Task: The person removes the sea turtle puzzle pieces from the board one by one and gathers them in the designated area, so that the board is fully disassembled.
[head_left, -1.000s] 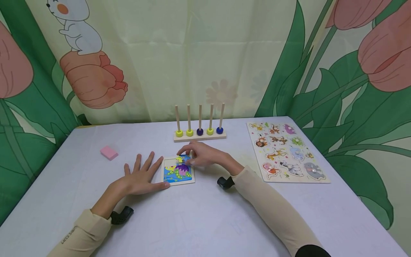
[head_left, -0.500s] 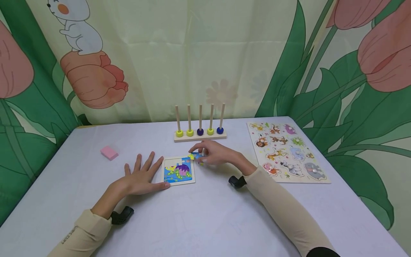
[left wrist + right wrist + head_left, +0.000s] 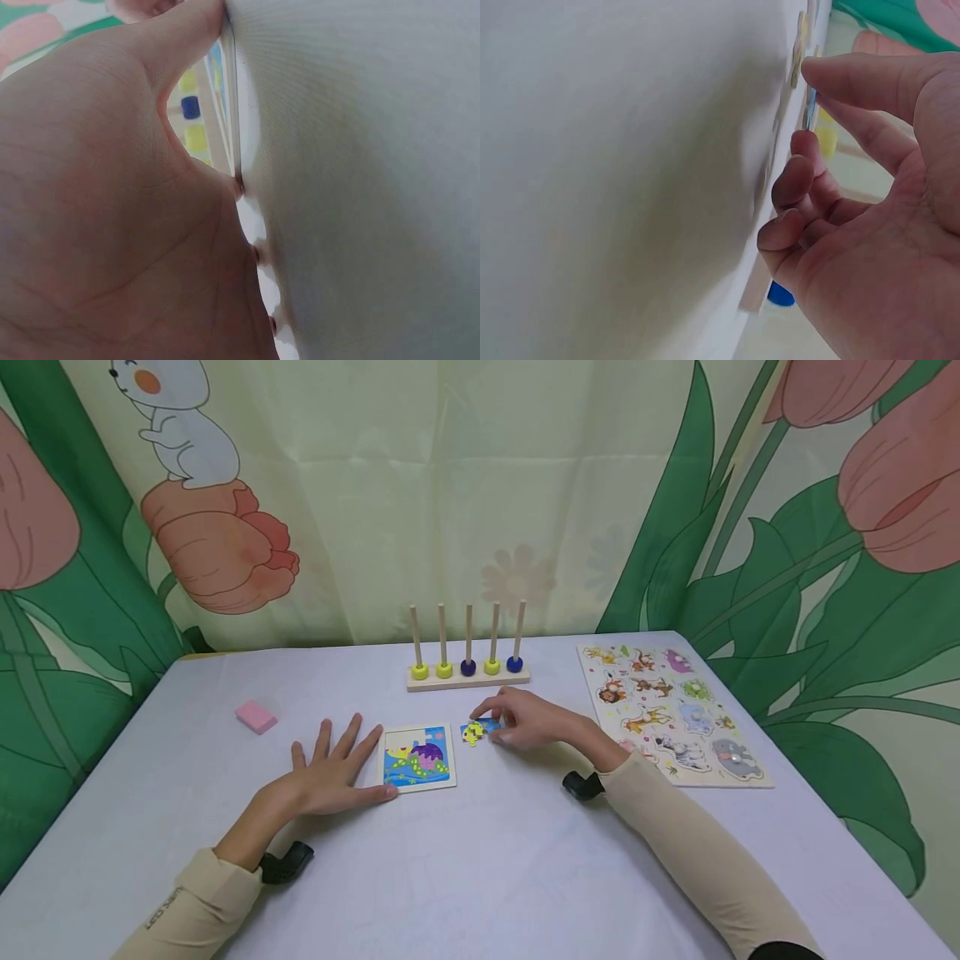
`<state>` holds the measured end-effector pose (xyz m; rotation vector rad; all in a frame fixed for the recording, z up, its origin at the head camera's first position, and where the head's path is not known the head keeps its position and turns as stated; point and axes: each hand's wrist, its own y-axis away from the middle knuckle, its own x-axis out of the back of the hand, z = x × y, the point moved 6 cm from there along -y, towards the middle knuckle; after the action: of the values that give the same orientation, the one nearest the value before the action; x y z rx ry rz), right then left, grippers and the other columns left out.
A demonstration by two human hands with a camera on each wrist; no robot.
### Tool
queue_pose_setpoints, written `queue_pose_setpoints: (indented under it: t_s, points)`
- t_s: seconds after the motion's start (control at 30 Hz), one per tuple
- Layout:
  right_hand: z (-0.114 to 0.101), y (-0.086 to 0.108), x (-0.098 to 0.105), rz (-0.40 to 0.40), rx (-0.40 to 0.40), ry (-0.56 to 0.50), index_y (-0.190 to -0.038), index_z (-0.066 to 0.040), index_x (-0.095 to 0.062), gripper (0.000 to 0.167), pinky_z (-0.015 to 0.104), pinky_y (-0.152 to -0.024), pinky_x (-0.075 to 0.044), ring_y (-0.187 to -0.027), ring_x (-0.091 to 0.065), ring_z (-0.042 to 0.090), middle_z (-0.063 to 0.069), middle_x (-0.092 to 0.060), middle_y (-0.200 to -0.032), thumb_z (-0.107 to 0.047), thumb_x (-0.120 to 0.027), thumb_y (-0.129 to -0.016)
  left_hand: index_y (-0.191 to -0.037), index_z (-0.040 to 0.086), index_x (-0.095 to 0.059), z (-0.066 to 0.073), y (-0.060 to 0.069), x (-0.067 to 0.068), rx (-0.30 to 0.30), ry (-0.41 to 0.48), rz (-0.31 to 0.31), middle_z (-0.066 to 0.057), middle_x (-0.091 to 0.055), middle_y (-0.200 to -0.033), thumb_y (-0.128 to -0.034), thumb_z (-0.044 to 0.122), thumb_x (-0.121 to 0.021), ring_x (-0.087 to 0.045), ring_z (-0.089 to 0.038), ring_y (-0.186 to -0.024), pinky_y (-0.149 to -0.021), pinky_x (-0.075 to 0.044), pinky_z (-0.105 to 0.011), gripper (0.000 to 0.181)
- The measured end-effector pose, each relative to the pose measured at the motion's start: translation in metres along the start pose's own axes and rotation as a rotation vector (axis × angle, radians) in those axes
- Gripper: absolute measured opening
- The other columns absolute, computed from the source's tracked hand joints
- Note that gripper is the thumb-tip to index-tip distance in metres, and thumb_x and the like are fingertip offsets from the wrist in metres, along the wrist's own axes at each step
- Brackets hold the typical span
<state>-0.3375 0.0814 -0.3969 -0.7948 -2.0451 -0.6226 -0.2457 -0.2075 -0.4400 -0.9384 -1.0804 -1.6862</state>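
A small square jigsaw puzzle board (image 3: 397, 737) shows a purple, green and yellow cartoon creature on blue, with a pale bare patch along its top left. My left hand (image 3: 318, 783) lies on the table with fingers spread; its thumb and index fingertips touch the board's left side. Just right of the board, my right hand (image 3: 525, 720) pinches a blue and yellow puzzle piece (image 3: 473, 733) between thumb and fingers. In the right wrist view only a thin blue edge of the piece (image 3: 810, 109) shows between the fingertips. The left palm hides most of the board in the left wrist view.
Behind the board stands a wooden peg rack (image 3: 468, 678) with yellow and blue beads on upright pegs. A large animal puzzle board (image 3: 611, 747) lies at the right, near the right forearm. At the left sits a pink block (image 3: 256, 717).
My right hand has lifted the puzzle piece away from the upper part of the board and carried it right, off the board. The left hand has stayed in place.
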Motion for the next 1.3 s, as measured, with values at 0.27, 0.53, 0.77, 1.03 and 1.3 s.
queue_pose_setpoints:
  t_s: [0.27, 0.53, 0.77, 1.03, 1.3]
  points:
    - [0.009, 0.012, 0.006, 0.002, -0.019, 0.009, -0.136, -0.023, -0.072, 0.038, 0.03, -0.078, -0.044, -0.088, -0.052, 0.018, 0.009, -0.062, -0.114, -0.013, -0.072, -0.099, -0.172, 0.023, -0.016, 0.0, 0.0, 0.0, 0.013, 0.0, -0.007, -0.016, 0.009, -0.18, -0.0819, 0.092, -0.055, 0.018, -0.058, -0.16, -0.112, 0.014, -0.089, 0.12]
    - [0.013, 0.016, 0.007, -0.004, -0.029, 0.008, -0.135, -0.023, -0.073, 0.038, 0.03, -0.079, -0.044, -0.09, -0.052, 0.019, 0.01, -0.063, -0.116, -0.013, -0.072, -0.099, -0.172, 0.024, -0.015, 0.002, 0.001, 0.002, 0.02, 0.013, -0.025, -0.016, 0.01, -0.18, -0.0807, 0.093, -0.055, 0.02, -0.058, -0.16, -0.112, 0.015, -0.089, 0.121]
    - [0.014, 0.017, 0.005, -0.007, -0.028, 0.012, -0.136, -0.023, -0.072, 0.038, 0.03, -0.08, -0.044, -0.09, -0.052, 0.019, 0.01, -0.062, -0.117, -0.013, -0.071, -0.1, -0.172, 0.023, -0.016, 0.0, 0.0, -0.001, 0.018, 0.004, -0.011, -0.016, 0.009, -0.18, -0.0818, 0.092, -0.056, 0.018, -0.058, -0.16, -0.112, 0.014, -0.089, 0.12]
    - [0.017, 0.015, 0.006, -0.009, -0.032, 0.019, -0.136, -0.023, -0.072, 0.038, 0.03, -0.081, -0.044, -0.091, -0.052, 0.019, 0.01, -0.062, -0.117, -0.014, -0.071, -0.1, -0.172, 0.022, -0.015, -0.001, -0.001, -0.001, 0.012, 0.001, -0.009, -0.017, 0.009, -0.18, -0.0817, 0.092, -0.055, 0.019, -0.058, -0.16, -0.112, 0.015, -0.089, 0.121]
    - [0.016, 0.015, 0.005, -0.016, -0.033, 0.026, -0.137, -0.023, -0.072, 0.038, 0.029, -0.081, -0.045, -0.091, -0.052, 0.018, 0.01, -0.062, -0.118, -0.014, -0.07, -0.1, -0.172, 0.023, -0.015, -0.001, -0.001, -0.001, 0.011, -0.007, -0.003, -0.017, 0.009, -0.18, -0.082, 0.092, -0.055, 0.018, -0.058, -0.16, -0.112, 0.013, -0.09, 0.12]
